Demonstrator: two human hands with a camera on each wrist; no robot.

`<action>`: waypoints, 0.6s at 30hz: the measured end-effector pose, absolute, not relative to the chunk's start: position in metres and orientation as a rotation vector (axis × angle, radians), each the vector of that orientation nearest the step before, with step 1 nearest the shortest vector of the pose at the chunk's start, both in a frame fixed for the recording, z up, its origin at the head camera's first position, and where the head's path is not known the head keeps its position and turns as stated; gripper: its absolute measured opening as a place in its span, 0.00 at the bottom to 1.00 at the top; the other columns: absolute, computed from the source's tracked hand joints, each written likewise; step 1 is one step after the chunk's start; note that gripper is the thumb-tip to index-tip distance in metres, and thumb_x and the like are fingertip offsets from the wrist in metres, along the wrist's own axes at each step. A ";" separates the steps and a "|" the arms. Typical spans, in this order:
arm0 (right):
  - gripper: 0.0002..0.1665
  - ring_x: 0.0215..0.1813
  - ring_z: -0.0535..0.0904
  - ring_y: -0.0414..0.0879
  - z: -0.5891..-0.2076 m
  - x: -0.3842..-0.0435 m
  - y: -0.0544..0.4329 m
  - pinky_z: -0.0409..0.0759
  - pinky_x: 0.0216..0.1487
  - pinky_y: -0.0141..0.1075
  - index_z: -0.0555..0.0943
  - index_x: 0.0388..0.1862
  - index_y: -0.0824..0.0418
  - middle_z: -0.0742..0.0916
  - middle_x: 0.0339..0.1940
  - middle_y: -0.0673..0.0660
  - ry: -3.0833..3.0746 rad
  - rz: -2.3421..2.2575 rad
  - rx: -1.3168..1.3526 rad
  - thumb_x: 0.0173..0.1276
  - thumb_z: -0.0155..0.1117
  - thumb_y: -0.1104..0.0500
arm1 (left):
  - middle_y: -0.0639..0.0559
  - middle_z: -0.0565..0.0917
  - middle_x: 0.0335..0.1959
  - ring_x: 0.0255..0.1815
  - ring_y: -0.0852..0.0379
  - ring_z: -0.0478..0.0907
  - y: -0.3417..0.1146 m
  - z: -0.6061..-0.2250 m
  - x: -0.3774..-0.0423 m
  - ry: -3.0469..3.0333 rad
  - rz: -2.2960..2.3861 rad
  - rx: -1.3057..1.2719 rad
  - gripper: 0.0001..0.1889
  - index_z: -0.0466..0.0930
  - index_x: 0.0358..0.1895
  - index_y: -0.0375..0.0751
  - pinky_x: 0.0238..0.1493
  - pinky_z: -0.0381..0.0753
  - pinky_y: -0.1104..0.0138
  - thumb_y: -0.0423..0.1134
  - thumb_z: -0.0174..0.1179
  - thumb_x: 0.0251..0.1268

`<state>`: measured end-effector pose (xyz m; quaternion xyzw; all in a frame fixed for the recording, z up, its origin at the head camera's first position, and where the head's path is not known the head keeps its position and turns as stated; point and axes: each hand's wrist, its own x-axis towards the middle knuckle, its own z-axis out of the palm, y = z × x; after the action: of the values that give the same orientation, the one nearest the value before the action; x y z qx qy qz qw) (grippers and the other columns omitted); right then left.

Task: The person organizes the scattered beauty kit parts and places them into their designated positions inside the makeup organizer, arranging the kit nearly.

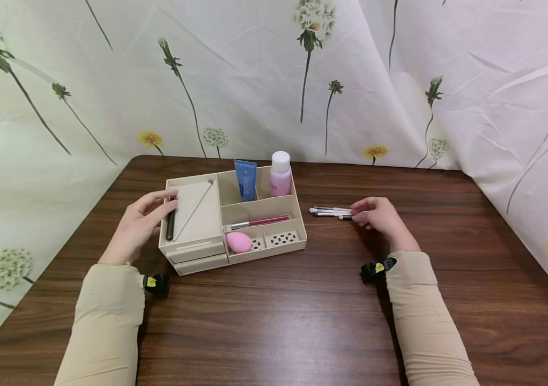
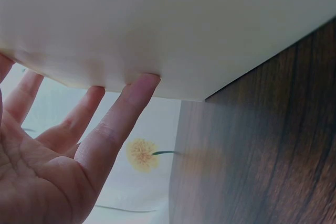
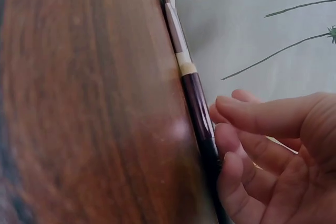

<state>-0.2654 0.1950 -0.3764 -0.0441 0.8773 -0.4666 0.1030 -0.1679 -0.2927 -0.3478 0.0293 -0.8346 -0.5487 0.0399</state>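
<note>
My left hand [image 1: 136, 225] is at the left side of a beige makeup organizer [image 1: 266, 256], fingertips touching its side wall [image 2: 105, 30]. By its thumb, a black stick [image 1: 170, 224] lies on the organizer's flat top, beside a thin pale brush [image 1: 194, 209]. To the right, my right hand [image 1: 380, 217] is at the handle ends of several makeup brushes [image 1: 324, 214] on the table. In the right wrist view, its loosely bent fingers [image 3: 231, 174] are beside a dark purple brush handle [image 3: 197, 98]. I see no brush between thumb and forefinger there.
Inside the organizer stand a blue tube [image 1: 246, 179] and a pink bottle with a white cap [image 1: 281, 179]. A red-handled brush [image 1: 269, 220] and a pink sponge [image 1: 238, 242] lie in front compartments. Two drawers [image 1: 201, 257] are closed. A flowered cloth [image 1: 254, 80] hangs behind the table [image 1: 274, 321].
</note>
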 end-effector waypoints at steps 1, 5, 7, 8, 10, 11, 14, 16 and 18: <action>0.19 0.30 0.78 0.40 -0.377 -0.266 0.196 0.78 0.34 0.34 0.79 0.56 0.73 0.86 0.49 0.66 2.588 -1.372 -0.131 0.68 0.63 0.67 | 0.45 0.67 0.70 0.48 0.75 0.73 -0.293 -0.348 -0.168 -2.558 -1.678 0.091 0.28 0.70 0.71 0.51 0.39 0.82 0.73 0.55 0.56 0.72; 0.20 0.30 0.77 0.41 -0.378 -0.266 0.197 0.78 0.34 0.34 0.79 0.56 0.73 0.86 0.47 0.65 2.585 -1.344 -0.115 0.67 0.64 0.67 | 0.43 0.66 0.71 0.48 0.75 0.73 -0.293 -0.347 -0.168 -2.567 -1.665 0.098 0.28 0.70 0.71 0.51 0.39 0.81 0.73 0.56 0.56 0.72; 0.20 0.30 0.77 0.41 -0.378 -0.266 0.197 0.77 0.33 0.34 0.78 0.56 0.73 0.86 0.47 0.65 2.583 -1.334 -0.117 0.66 0.66 0.67 | 0.43 0.66 0.71 0.49 0.75 0.72 -0.293 -0.347 -0.168 -2.573 -1.658 0.101 0.28 0.70 0.71 0.51 0.40 0.81 0.73 0.56 0.56 0.72; 0.20 0.29 0.77 0.40 -0.379 -0.266 0.197 0.77 0.33 0.33 0.79 0.56 0.73 0.86 0.47 0.65 2.582 -1.329 -0.114 0.65 0.66 0.68 | 0.43 0.66 0.71 0.50 0.75 0.72 -0.293 -0.347 -0.168 -2.574 -1.654 0.100 0.28 0.70 0.71 0.51 0.40 0.81 0.73 0.56 0.56 0.72; 0.21 0.29 0.76 0.40 -0.379 -0.267 0.198 0.77 0.32 0.33 0.79 0.56 0.73 0.86 0.47 0.67 2.576 -1.322 -0.121 0.64 0.67 0.69 | 0.42 0.66 0.71 0.50 0.75 0.71 -0.293 -0.347 -0.168 -2.579 -1.645 0.102 0.29 0.70 0.71 0.51 0.40 0.81 0.73 0.56 0.56 0.72; 0.21 0.28 0.76 0.39 -0.379 -0.267 0.199 0.77 0.32 0.33 0.78 0.56 0.74 0.86 0.48 0.67 2.571 -1.318 -0.128 0.63 0.67 0.70 | 0.43 0.66 0.71 0.51 0.75 0.71 -0.293 -0.347 -0.168 -2.580 -1.642 0.102 0.29 0.70 0.71 0.51 0.40 0.81 0.73 0.57 0.56 0.72; 0.22 0.28 0.76 0.39 -0.380 -0.267 0.201 0.76 0.32 0.33 0.78 0.56 0.74 0.85 0.48 0.68 2.564 -1.295 -0.146 0.61 0.66 0.72 | 0.43 0.67 0.70 0.50 0.74 0.71 -0.293 -0.347 -0.168 -2.579 -1.644 0.103 0.29 0.70 0.71 0.51 0.40 0.81 0.73 0.56 0.56 0.72; 0.22 0.29 0.76 0.39 -0.380 -0.267 0.203 0.76 0.32 0.33 0.78 0.56 0.75 0.85 0.46 0.66 2.562 -1.269 -0.165 0.61 0.66 0.72 | 0.44 0.67 0.70 0.49 0.75 0.72 -0.293 -0.347 -0.168 -2.576 -1.646 0.102 0.29 0.70 0.71 0.51 0.40 0.81 0.73 0.56 0.56 0.72; 0.22 0.29 0.75 0.40 -0.379 -0.267 0.205 0.76 0.32 0.33 0.78 0.55 0.75 0.85 0.43 0.63 2.563 -1.244 -0.179 0.60 0.65 0.73 | 0.45 0.68 0.69 0.49 0.75 0.73 -0.293 -0.347 -0.168 -2.571 -1.657 0.098 0.29 0.70 0.71 0.51 0.40 0.81 0.73 0.56 0.56 0.72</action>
<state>-0.2672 0.2046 -0.3791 -0.0620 0.8887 -0.4313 0.1429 -0.1680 -0.2930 -0.3475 0.0322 -0.8394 -0.5410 0.0408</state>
